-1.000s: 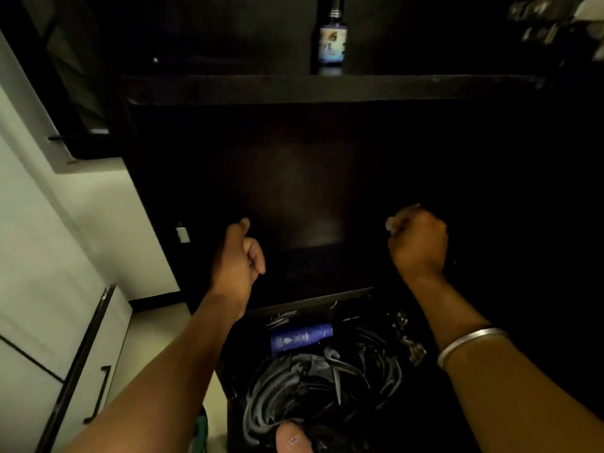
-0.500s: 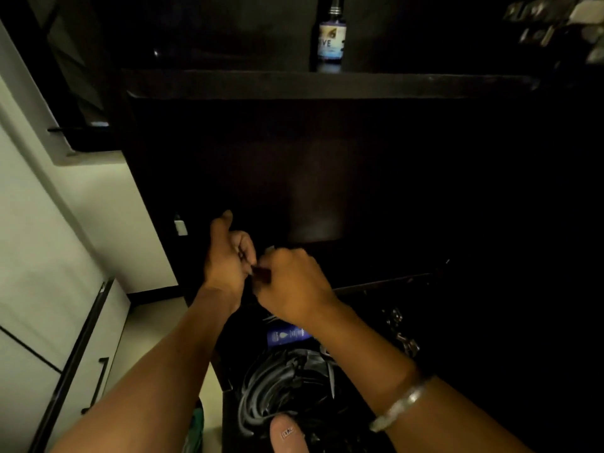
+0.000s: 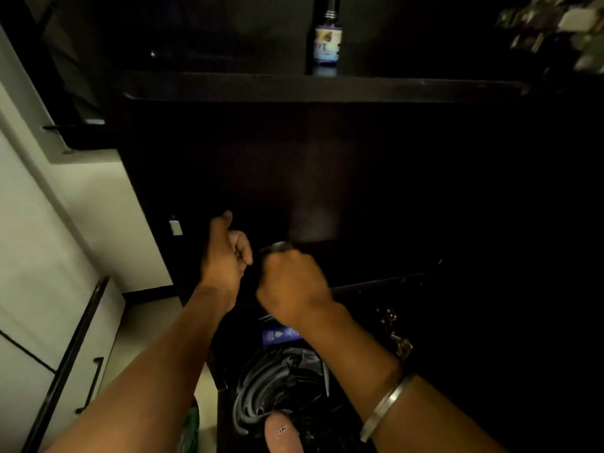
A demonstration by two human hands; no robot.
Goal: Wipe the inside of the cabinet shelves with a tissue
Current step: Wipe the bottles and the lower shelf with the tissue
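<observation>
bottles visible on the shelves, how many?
1. A bottle stands upright on the upper shelf, top centre. The cabinet is very dark, so others may be hidden.

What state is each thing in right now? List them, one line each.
left hand: fist, thumb up, nothing visible in it.
right hand: fingers curled, something small and pale at the fingertips, too dark to identify.
bottle: upright on the upper shelf.
cables: coiled in the open lower compartment.
bangle: on the right wrist.
</observation>
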